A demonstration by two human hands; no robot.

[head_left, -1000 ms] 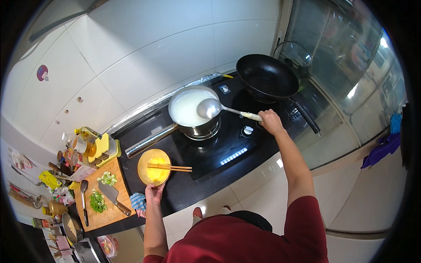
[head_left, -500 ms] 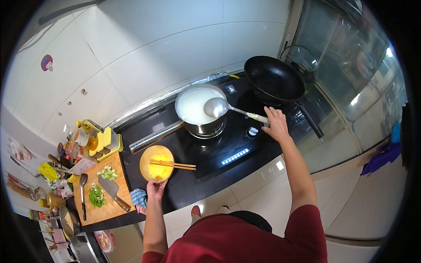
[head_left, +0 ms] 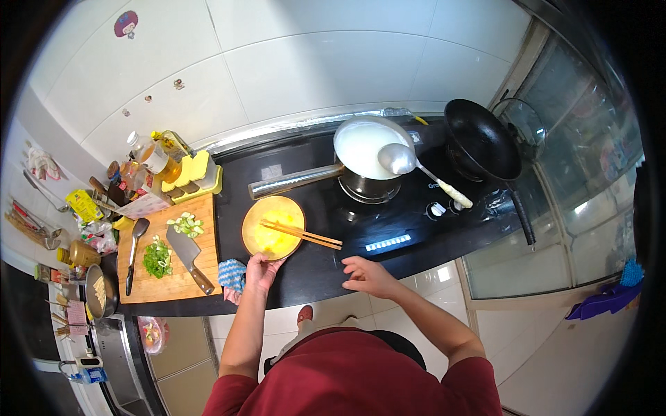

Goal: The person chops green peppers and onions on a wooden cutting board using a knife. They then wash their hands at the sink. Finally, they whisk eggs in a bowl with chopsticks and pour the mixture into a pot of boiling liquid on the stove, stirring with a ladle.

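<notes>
My left hand (head_left: 261,272) grips the near rim of a yellowish bowl (head_left: 245,232) of beaten egg (head_left: 277,239). A pair of wooden chopsticks (head_left: 316,238) lies across that bowl, the ends jutting out to the right. Just off those ends is my right hand (head_left: 369,277), its fingers apart with nothing in them. Behind, a steel saucepan (head_left: 371,187) of whitish liquid (head_left: 364,147) stands on the hob. A ladle (head_left: 397,159) rests at the pan's right rim, its pale handle slanting over the hob.
The pan's long handle (head_left: 295,182) reaches left behind the bowl. A black wok (head_left: 484,139) sits at the right. On the left, a cutting board (head_left: 156,283) bears a cleaver (head_left: 186,258), a dark spoon (head_left: 136,253) and chopped greens (head_left: 158,260). A blue-white cloth (head_left: 232,275) lies beside the bowl.
My right hand has come away from the ladle's handle and moved left and nearer, toward the chopsticks. The left hand stays on the bowl. The whole view has shifted.
</notes>
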